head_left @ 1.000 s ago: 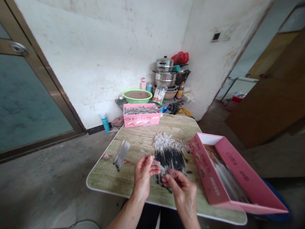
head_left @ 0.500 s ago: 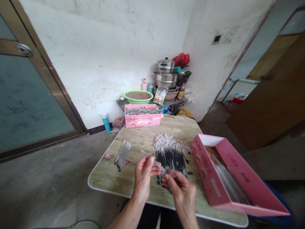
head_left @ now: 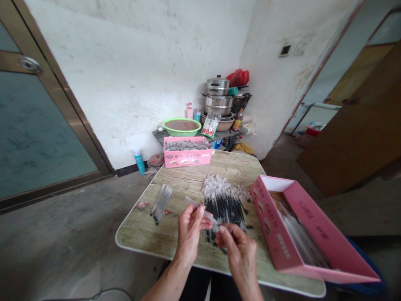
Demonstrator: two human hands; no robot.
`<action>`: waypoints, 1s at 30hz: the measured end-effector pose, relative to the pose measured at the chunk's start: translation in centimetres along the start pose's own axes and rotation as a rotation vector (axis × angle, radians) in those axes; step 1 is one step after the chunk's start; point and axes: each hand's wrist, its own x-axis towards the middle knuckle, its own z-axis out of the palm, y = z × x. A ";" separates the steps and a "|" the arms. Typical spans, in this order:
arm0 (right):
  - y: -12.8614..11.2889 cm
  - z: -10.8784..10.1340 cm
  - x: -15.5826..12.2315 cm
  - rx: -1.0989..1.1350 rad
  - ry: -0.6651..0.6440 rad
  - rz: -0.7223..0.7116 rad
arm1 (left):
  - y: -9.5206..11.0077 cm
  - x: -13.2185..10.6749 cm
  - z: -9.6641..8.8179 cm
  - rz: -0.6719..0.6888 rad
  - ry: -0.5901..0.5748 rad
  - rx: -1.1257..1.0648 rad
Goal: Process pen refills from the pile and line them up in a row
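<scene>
A slim translucent pen (head_left: 191, 202) slants between my two hands above the front of the table. My left hand (head_left: 189, 230) pinches it around the middle, thumb on top. At its lower end the fingers of my right hand (head_left: 240, 247) are closed on the pen's tip; a small pale piece there is mostly hidden. Behind my hands lies a bunch of black pen refills or inner parts (head_left: 227, 207), with a heap of small whitish caps (head_left: 216, 184) at its far end. Several pens (head_left: 162, 203) with dark ends lie side by side on the left.
A pink box (head_left: 272, 236) of clear tubes stands on the table's right side, overhanging the edge. Another pink box (head_left: 188, 159), full of pens, sits at the back of the wood-patterned table (head_left: 140, 234). Beyond are a green basin (head_left: 181, 133) and stacked pots (head_left: 217, 102).
My right hand has shifted slightly down along the pen, its fingers closing tighter at the tip. My left hand keeps its grip almost unmoved.
</scene>
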 end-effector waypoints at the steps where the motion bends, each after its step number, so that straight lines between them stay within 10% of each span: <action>1: -0.1 0.0 0.0 -0.008 -0.015 -0.005 | 0.0 0.0 0.0 0.000 -0.009 0.000; 30: 0.4 0.4 0.0 0.080 -0.077 0.077 | -0.9 0.4 0.1 0.022 -0.013 0.040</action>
